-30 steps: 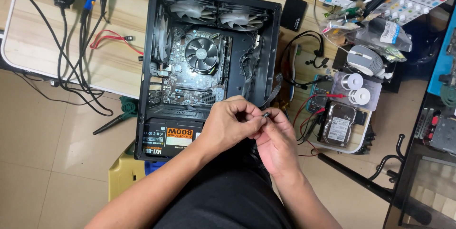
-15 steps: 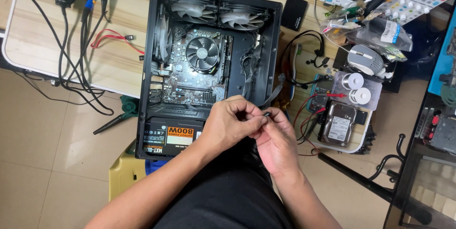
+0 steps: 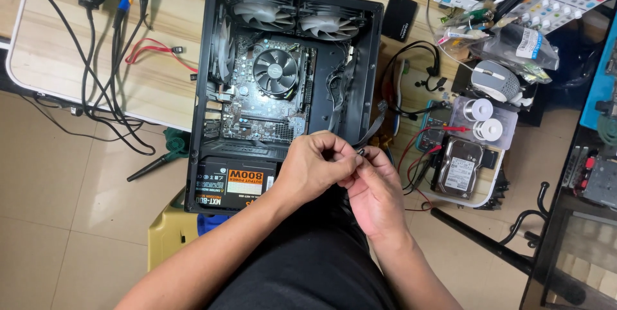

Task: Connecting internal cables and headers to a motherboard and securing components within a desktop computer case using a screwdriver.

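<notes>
Head view: my left hand (image 3: 318, 168) and right hand (image 3: 376, 194) pinch a small black cable connector (image 3: 360, 153) before the open computer case (image 3: 373, 46); hard drive (image 3: 457, 168) lies just right.

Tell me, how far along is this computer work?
The open case already holds a motherboard, cooler fan and power supply. The left hand and right hand are pinching a small cable connector. The hard drive lies outside.

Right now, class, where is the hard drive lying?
In the head view the hard drive lies right of the open computer case, just below two solder spools, beyond the right hand.
</notes>
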